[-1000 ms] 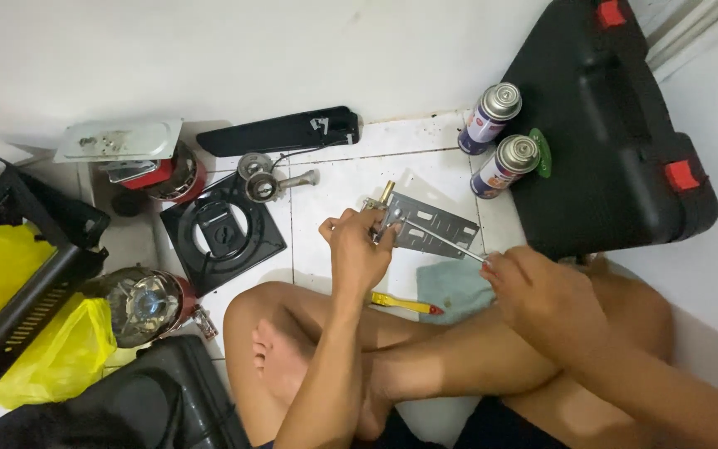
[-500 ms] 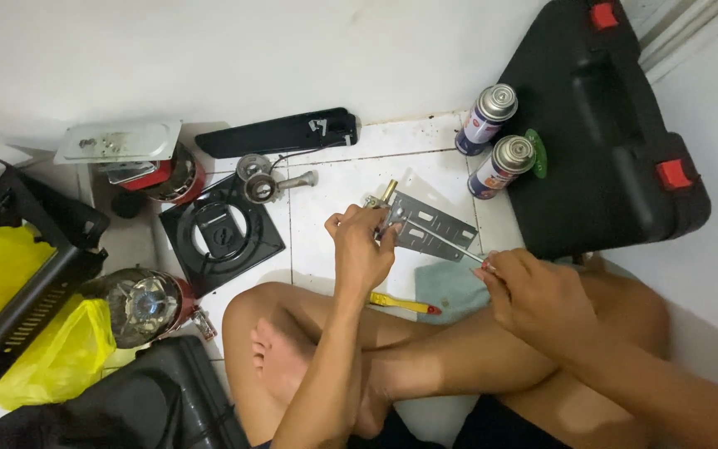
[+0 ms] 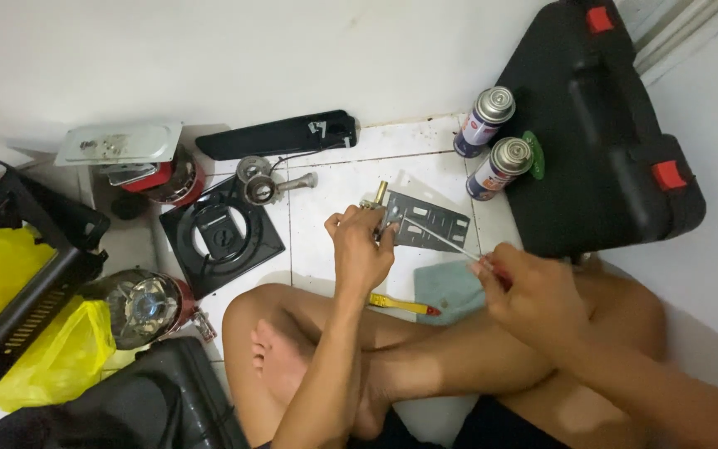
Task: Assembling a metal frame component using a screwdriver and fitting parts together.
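I sit cross-legged on a white tiled floor. My left hand (image 3: 361, 249) grips a small brass valve fitting (image 3: 378, 198) joined to a grey slotted metal plate (image 3: 428, 219), held just above the floor. My right hand (image 3: 533, 295) is closed on a screwdriver (image 3: 449, 242) with a thin shaft; its tip reaches the plate beside my left fingers. A yellow-handled brush (image 3: 400, 305) lies on the floor by my knee, next to a pale blue cloth (image 3: 450, 287).
Two gas canisters (image 3: 498, 141) stand beside a black case with red latches (image 3: 600, 133). A black square stove plate (image 3: 219, 235), a burner part (image 3: 261, 185), a long black cover (image 3: 276, 136), a round burner (image 3: 141, 306) and yellow plastic bags (image 3: 10, 333) lie to the left.
My right hand has drawn slightly closer to the plate with the screwdriver. My left hand keeps its grip on the fitting, nearly still.
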